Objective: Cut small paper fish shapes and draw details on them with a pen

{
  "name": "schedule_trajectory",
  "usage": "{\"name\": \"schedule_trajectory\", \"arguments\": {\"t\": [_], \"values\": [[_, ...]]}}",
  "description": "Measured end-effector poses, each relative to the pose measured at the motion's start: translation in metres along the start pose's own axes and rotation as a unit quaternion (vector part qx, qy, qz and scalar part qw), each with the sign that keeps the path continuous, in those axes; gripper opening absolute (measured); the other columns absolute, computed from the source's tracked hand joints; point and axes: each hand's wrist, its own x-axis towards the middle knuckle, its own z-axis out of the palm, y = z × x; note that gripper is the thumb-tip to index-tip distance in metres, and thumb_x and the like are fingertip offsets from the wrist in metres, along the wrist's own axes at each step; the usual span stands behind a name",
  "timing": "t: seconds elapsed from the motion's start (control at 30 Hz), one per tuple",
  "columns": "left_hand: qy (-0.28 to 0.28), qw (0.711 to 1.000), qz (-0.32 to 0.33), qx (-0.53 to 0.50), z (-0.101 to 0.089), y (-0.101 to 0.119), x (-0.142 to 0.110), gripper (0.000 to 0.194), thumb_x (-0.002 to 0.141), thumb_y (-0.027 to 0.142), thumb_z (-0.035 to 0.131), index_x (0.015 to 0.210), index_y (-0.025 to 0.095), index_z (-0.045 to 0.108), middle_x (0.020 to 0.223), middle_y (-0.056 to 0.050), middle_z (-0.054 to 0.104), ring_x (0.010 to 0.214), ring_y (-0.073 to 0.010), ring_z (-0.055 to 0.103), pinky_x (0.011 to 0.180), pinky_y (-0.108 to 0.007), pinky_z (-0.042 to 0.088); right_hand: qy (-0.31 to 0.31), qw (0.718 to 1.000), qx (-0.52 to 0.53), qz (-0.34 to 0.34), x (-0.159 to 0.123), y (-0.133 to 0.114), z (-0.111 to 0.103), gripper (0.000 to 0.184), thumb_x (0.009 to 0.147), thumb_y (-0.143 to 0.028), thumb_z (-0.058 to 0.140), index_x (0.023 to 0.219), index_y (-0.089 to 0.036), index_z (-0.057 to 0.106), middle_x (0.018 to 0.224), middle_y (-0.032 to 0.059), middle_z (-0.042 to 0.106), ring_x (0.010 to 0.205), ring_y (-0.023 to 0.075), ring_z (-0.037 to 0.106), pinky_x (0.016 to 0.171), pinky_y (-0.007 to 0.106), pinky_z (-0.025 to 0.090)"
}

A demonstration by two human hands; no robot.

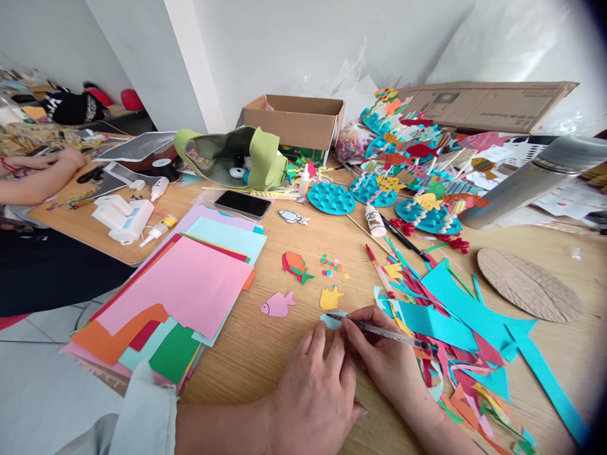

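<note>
My right hand (386,351) is closed around a slim clear-barrelled pen (391,335), its tip on a small light blue paper cutout (331,321). My left hand (313,385) lies palm down with its fingers extended, fingertips against the cutout's lower edge and partly covering it. Just above is a yellow paper fish (331,298). Left of that lies a pink paper fish (278,305) with drawn lines. A small pile of red, orange and green fish cutouts (296,268) sits farther up, beside some tiny paper dots (331,265).
Coloured paper sheets (190,278) are stacked at left; blue scraps (441,322) litter the right. Beyond are a phone (243,203), a glue bottle (375,221), blue discs (331,198), a steel flask (531,183) and a cardboard oval (526,284). Another person's hands (52,167) show far left.
</note>
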Motion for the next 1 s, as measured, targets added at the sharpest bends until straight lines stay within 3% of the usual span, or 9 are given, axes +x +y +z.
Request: {"name": "schedule_trajectory", "arguments": {"t": [1.0], "values": [[-0.001, 1.000, 0.000, 0.000, -0.0017, -0.0006, 0.0004, 0.058, 0.089, 0.053, 0.052, 0.122, 0.006, 0.057, 0.130, -0.021, 0.053, 0.123, -0.0358, 0.045, 0.099, -0.048, 0.035, -0.007, 1.000, 0.000, 0.007, -0.0008, -0.0002, -0.0003, 0.028, 0.083, -0.049, 0.063, 0.078, -0.022, 0.060, 0.067, 0.0023, 0.065, 0.055, 0.0163, 0.058, 0.049, 0.026, 0.047]]}}
